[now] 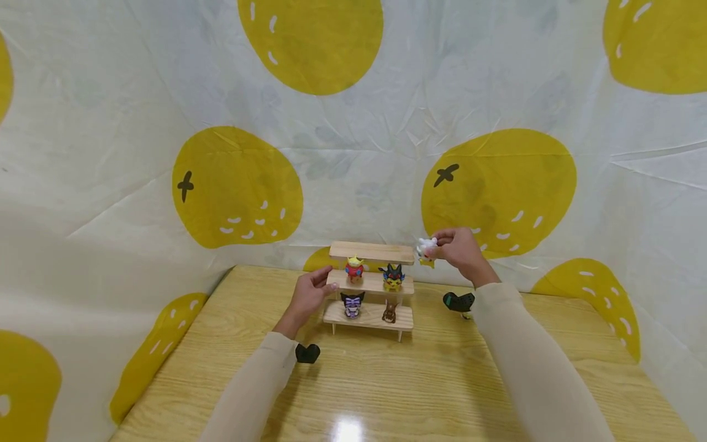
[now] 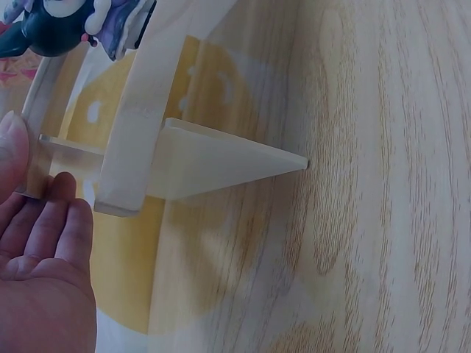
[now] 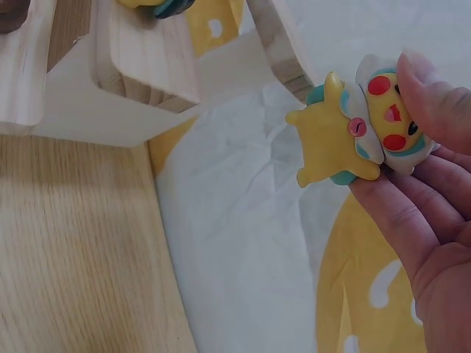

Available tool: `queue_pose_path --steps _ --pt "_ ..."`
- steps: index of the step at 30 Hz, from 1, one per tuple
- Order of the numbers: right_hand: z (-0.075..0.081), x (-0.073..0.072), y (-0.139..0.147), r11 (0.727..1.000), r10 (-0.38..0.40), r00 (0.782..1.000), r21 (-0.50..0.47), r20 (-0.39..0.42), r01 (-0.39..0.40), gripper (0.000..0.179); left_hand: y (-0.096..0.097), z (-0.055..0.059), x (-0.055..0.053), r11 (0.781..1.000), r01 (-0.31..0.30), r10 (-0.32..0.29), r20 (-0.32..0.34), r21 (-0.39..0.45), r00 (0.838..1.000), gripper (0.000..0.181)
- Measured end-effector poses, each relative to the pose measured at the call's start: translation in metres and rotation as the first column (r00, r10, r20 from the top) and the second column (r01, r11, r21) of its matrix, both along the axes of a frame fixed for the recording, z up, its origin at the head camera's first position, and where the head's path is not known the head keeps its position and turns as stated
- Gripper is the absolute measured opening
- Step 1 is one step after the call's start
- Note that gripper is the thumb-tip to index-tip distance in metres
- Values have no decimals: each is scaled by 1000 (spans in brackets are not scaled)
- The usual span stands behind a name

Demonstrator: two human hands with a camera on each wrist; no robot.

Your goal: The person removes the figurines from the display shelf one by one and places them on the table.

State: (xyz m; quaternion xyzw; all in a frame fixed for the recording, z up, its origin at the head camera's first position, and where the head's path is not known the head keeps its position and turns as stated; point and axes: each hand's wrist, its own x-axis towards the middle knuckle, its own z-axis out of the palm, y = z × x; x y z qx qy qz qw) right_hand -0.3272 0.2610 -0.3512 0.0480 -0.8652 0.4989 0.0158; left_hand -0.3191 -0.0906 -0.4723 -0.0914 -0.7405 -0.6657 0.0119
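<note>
My right hand [image 1: 458, 248] pinches a small yellow figurine with red cheeks and a white hood [image 3: 360, 125] between thumb and fingers. It is held in the air just right of the top tier of a wooden three-tier display stand [image 1: 372, 252]. At the stand's left side, my left hand [image 1: 310, 294] grips the end of the middle tier, thumb above and fingers below in the left wrist view. On the middle tier stand a red figurine [image 1: 355, 270] and a yellow figurine with a black hood [image 1: 393, 278]. The bottom tier bears a black-and-purple figurine [image 1: 352, 305] and a brown figurine [image 1: 390, 312].
The stand rests on a wood-grain table [image 1: 364, 387] near its back edge. Behind it hangs a white cloth [image 1: 359, 190] printed with large yellow fruit. A black wrist device [image 1: 458, 301] shows beside the right sleeve, another black piece [image 1: 307, 353] beside the left.
</note>
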Motion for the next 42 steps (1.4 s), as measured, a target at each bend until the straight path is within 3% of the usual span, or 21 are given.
queue_pose_path --steps 15,42 --pt "-18 6 11 998 -22 1000 56 13 21 46 -1 -2 1 1000 -11 11 -1 -9 1000 56" --pt "-33 10 20 997 -53 998 59 36 50 50 1 -1 0 1000 -21 20 -24 -15 1000 54"
